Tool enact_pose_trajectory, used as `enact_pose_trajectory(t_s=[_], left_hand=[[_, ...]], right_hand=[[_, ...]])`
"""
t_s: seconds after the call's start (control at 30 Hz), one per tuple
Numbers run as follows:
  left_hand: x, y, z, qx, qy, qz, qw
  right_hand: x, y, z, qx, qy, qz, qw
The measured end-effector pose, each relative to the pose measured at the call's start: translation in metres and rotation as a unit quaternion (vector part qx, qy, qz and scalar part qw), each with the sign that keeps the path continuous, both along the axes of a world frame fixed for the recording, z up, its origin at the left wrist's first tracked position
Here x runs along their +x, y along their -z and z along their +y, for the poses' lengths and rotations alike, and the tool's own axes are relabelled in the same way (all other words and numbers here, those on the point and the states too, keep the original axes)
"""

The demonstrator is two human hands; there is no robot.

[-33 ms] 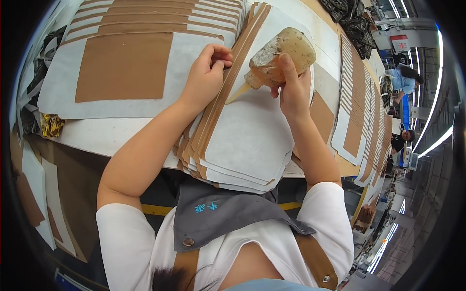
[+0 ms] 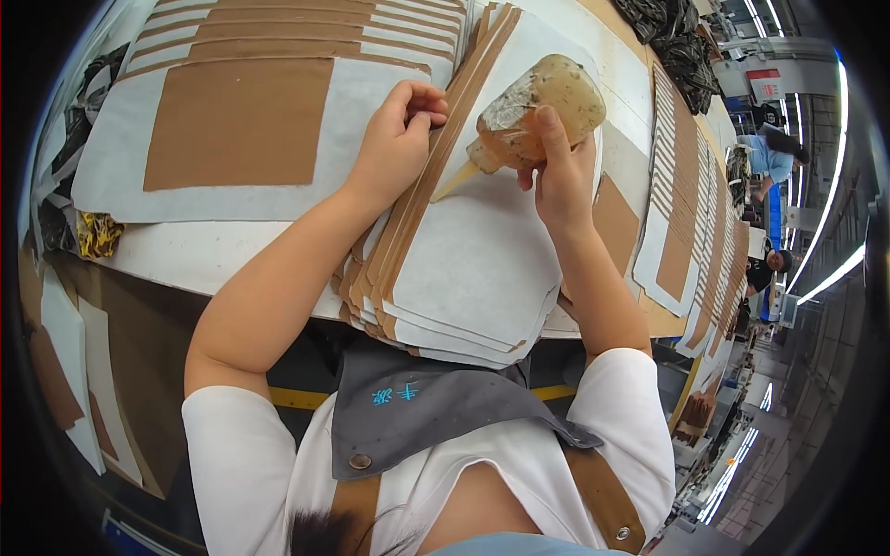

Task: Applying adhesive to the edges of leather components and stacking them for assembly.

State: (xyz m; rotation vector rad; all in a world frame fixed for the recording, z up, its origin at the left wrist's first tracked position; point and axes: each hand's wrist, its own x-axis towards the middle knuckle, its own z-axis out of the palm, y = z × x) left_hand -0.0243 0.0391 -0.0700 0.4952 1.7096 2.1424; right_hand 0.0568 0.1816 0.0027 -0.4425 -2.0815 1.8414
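My right hand grips a translucent squeeze bottle, stained and partly wrapped in clear film. The bottle tilts down to the left, its narrow nozzle over the brown edge strip of the stacked sheets. Those white sheets have brown edges and lie in a slightly fanned pile in front of me. Beside the pile's upper left edge, my left hand is closed, its fingers curled and thumb pressed in. Whatever may be between those fingers is hidden.
Overlapping white sheets with brown panels cover the left of the white table. More fanned sheets lie to the right. Dark bundled material sits at the far right. Two other people are in the background at right.
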Motion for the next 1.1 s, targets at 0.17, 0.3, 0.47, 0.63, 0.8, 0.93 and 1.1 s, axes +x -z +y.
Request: enact_pose_trajectory(t_s=[0.17,0.3,0.47,0.63,0.8,0.93,1.1], left_hand=[[0.0,0.001,0.0,-0.008,0.004,0.02,1.0],[0.001,0.004,0.0,-0.001,-0.003,0.009,1.0],[0.001,0.005,0.002,0.016,-0.008,0.024,1.0],[0.001,0.004,0.006,0.02,-0.015,0.018,1.0],[-0.002,0.007,0.001,0.008,-0.02,0.029,0.999],[-0.005,-0.002,0.005,0.023,-0.025,0.057,0.998],[-0.015,0.0,-0.006,0.049,-0.059,0.116,0.99]], right_hand=[[0.019,0.001,-0.017,0.0,-0.004,-0.001,1.0],[0.033,0.0,-0.031,0.006,-0.003,-0.015,1.0],[0.05,-0.002,-0.039,0.001,-0.061,-0.025,0.998],[0.06,-0.002,-0.051,0.012,-0.082,0.038,0.996],[0.06,-0.008,-0.049,-0.093,-0.106,-0.073,0.987],[0.046,-0.04,-0.01,-0.377,-0.026,-0.036,0.925],[0.056,-0.111,0.098,-0.506,0.029,0.241,0.827]])
